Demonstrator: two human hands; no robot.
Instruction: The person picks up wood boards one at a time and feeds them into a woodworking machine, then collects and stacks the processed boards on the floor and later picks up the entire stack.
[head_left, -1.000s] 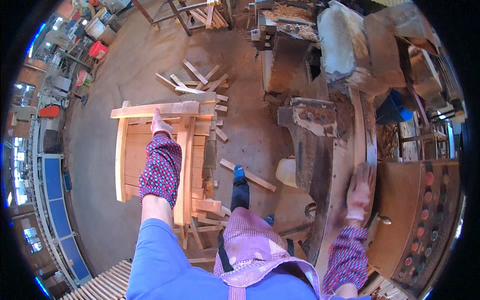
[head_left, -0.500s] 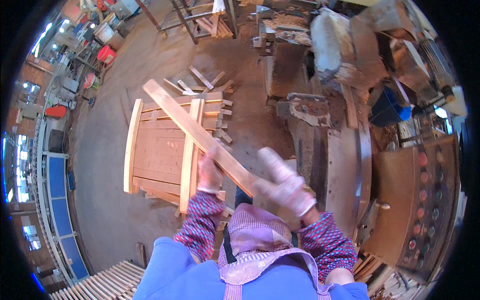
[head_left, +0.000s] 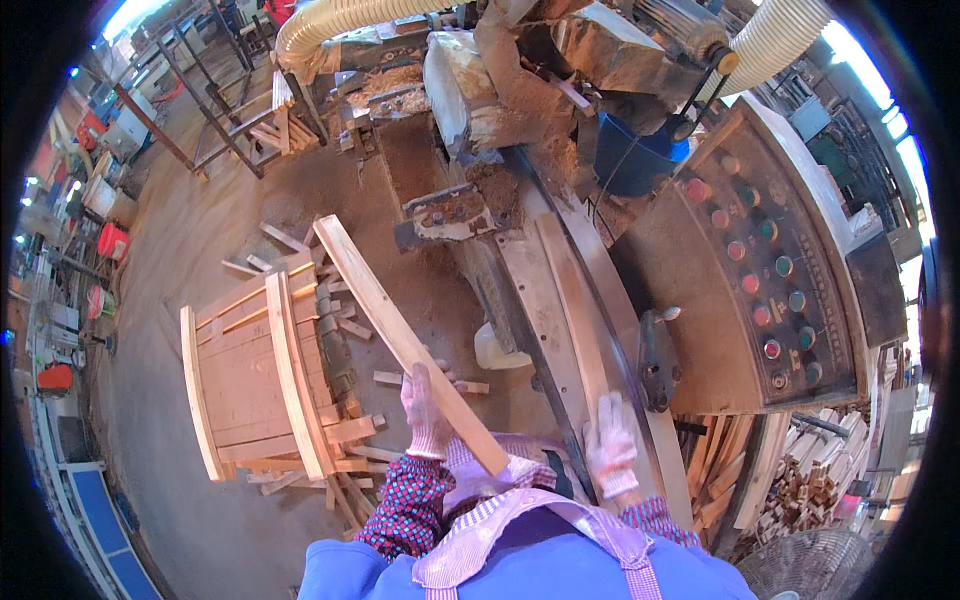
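Note:
My left hand (head_left: 425, 412) is closed around a long pale wooden board (head_left: 385, 320), gripping it toward its near end. The board slants up and away to the left, its near end over my apron. To the right, my gloved right hand (head_left: 612, 448) lies flat with fingers stretched forward on the machine's metal bed (head_left: 520, 265). Its fingertips are at the near end of a brownish wooden strip (head_left: 572, 290) that lies lengthwise along the bed against a metal guide (head_left: 603, 260). Part of the right palm's underside is hidden.
A pallet-like stack of boards (head_left: 250, 380) stands at left, with offcuts (head_left: 350, 325) around it. At right is a control panel (head_left: 760, 270) with several coloured buttons. Sawdust-covered machinery (head_left: 500, 80) and a ribbed hose (head_left: 350, 20) are at the far side. Wood pieces (head_left: 800, 480) are piled at lower right.
The view has turned right toward the machine. My right hand has left the near end of the board and moved onto the bed. My left hand still holds the board.

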